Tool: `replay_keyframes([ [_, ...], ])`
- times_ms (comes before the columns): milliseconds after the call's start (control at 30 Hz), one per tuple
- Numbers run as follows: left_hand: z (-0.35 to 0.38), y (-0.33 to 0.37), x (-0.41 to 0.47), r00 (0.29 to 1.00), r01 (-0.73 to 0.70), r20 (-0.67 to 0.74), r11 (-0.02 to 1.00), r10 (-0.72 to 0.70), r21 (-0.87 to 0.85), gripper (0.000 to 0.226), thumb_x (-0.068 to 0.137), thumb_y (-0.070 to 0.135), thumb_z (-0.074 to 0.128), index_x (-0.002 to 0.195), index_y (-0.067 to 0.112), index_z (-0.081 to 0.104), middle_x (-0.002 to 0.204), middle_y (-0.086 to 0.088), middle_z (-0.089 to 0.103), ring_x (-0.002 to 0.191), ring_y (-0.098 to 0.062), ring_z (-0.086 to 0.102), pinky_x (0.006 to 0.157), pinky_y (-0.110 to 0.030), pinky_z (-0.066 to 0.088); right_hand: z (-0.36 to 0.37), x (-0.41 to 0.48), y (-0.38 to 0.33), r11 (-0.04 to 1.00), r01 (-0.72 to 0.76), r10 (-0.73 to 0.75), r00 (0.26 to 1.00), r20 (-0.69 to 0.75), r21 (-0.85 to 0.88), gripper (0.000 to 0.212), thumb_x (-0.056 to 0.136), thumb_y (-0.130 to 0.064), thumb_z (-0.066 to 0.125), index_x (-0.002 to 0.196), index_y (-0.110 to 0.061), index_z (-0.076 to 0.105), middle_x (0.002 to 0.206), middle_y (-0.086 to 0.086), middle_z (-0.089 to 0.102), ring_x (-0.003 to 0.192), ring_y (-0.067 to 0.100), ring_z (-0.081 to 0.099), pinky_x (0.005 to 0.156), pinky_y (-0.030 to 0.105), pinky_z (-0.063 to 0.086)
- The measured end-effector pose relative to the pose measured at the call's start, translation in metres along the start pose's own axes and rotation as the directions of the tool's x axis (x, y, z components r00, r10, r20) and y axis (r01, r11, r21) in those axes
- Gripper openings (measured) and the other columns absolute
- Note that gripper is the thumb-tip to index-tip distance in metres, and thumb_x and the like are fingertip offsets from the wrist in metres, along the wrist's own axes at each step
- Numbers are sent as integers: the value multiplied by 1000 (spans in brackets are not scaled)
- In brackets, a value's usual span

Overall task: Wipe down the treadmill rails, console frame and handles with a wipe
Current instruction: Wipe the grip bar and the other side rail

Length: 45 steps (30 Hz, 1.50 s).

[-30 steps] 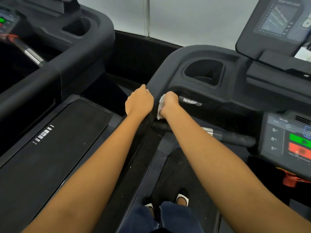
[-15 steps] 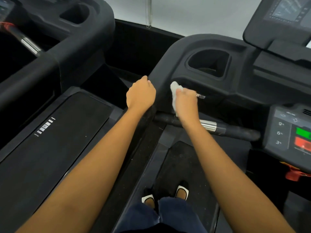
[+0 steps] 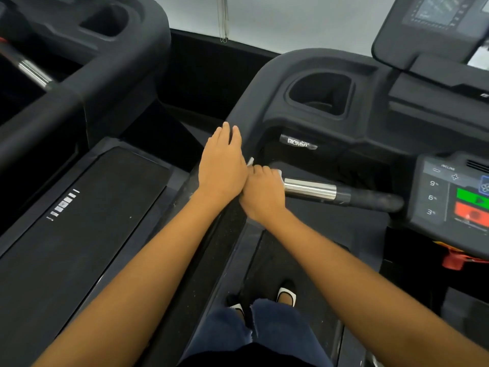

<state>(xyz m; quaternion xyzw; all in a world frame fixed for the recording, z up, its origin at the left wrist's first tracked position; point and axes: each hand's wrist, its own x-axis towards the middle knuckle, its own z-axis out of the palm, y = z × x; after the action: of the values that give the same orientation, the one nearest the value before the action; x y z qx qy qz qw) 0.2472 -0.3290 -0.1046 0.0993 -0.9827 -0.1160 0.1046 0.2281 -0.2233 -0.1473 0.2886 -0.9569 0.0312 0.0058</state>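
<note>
My right hand [image 3: 262, 194] is wrapped around the left end of the treadmill's cross handle [image 3: 370, 198], just left of its chrome sensor sleeve [image 3: 309, 189]. A white wipe [image 3: 276, 172] is bunched under its fingers, with small corners showing. My left hand [image 3: 222, 165] lies flat, fingers extended, on the left side rail [image 3: 211, 247] where it meets the dark console frame [image 3: 264, 83]. The two hands touch side by side.
The console has a cup holder [image 3: 321, 95], a tilted screen [image 3: 434, 19] and an incline keypad with green and red buttons [image 3: 471, 205]. A red safety clip [image 3: 455, 260] hangs below. A second treadmill [image 3: 79, 213] stands to the left. My feet are on the belt [image 3: 272, 263].
My right hand came down from the console frame's underside onto the cross handle with the wipe. My left hand flattened, its fingers now stretched forward along the rail.
</note>
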Motion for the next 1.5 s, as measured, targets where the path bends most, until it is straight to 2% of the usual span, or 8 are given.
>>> replay_keyframes([
  [133,-1,-1,-4,1000,-13,9,1000,13,16,52,100,16,38,148,1,25,154,-19,25,142,-30,25,115,-41,28,1,5,3,998,-37,38,999,-26,48,34,91,-21,50,116,0,59,96,12,66,89,33,63,77,41,44],
  [300,-2,-2,-5,1000,-17,-8,999,17,33,51,101,19,37,148,3,26,155,-18,25,142,-28,26,115,-38,27,40,-40,5,998,29,-41,981,-192,-63,55,88,-13,43,141,2,41,144,18,43,133,34,41,115,44,25],
  [500,-8,0,-8,999,-8,-54,1000,8,-16,49,101,18,38,147,4,31,153,-17,30,141,-29,28,114,-35,25,-2,7,6,999,-38,38,995,-88,4,24,94,-22,46,83,-9,63,75,10,67,68,34,63,60,37,40],
  [733,-1,-6,-6,999,-42,-12,993,44,107,53,101,24,34,149,5,25,154,-17,28,142,-30,28,115,-39,29,-14,-45,104,946,-188,143,973,-179,-265,16,80,-15,47,65,-14,54,56,8,59,48,27,57,53,29,31],
  [1000,1,-1,-9,999,-37,34,980,31,195,55,101,25,32,150,2,20,155,-19,23,142,-35,25,112,-46,31,-9,-57,106,807,-586,497,739,-454,-70,24,81,-8,48,60,-6,60,52,11,55,53,28,52,65,36,37],
  [1200,2,-7,-4,999,-39,37,984,33,174,53,102,27,31,150,4,22,155,-17,26,141,-33,28,111,-43,33,-3,-60,113,973,-119,54,951,-304,-199,40,98,-22,29,94,-13,67,68,4,61,62,29,57,64,38,37],
  [1367,1,-4,-5,999,-22,32,990,17,142,53,103,27,30,151,6,22,156,-15,24,142,-32,26,111,-44,32,-5,-97,178,936,-337,248,841,-481,-106,41,102,-24,29,91,-4,63,77,11,59,74,34,55,86,44,40],
  [1500,1,-4,-5,999,-13,38,988,8,152,53,103,27,28,151,7,19,157,-14,22,143,-32,24,114,-44,29,17,-111,139,881,-351,463,778,-425,317,45,104,-25,27,138,-4,46,145,13,45,141,30,30,118,37,14],
])
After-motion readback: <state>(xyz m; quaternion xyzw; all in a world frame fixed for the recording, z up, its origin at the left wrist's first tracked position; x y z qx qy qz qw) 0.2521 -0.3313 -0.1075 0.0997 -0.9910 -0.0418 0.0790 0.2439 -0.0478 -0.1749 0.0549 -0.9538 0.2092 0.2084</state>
